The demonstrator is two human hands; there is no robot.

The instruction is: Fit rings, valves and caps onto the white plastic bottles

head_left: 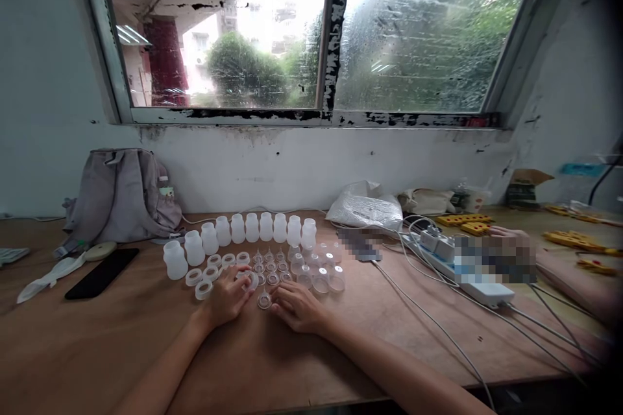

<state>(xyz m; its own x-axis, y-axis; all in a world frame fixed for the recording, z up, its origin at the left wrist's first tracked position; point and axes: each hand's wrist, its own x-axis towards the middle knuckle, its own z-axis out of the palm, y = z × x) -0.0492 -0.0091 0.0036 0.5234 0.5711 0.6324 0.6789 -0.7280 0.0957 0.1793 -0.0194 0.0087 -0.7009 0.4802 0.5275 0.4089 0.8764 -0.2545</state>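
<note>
My left hand (230, 295) is closed around a translucent screw ring (250, 281), its fingers over part of the ring. My right hand (298, 306) rests low over the table with fingers loosely bent and apart. By its fingertips lies a clear bottle nipple (264, 301), flat on the wood; whether they touch it I cannot tell. Just beyond my hands stand rows of more clear nipples (270, 267). White rings (204, 289) lie to the left, and clear domed caps (320, 282) stand to the right. Behind these, a curved row of frosted bottles (193, 248) stands upright.
A black phone (102, 273) and a grey backpack (119, 198) are on the left. To the right are a silver bag (365, 206), a white power strip (481, 288) and loose cables (428, 318). Another person's hand (513, 238) is beside yellow parts (474, 227).
</note>
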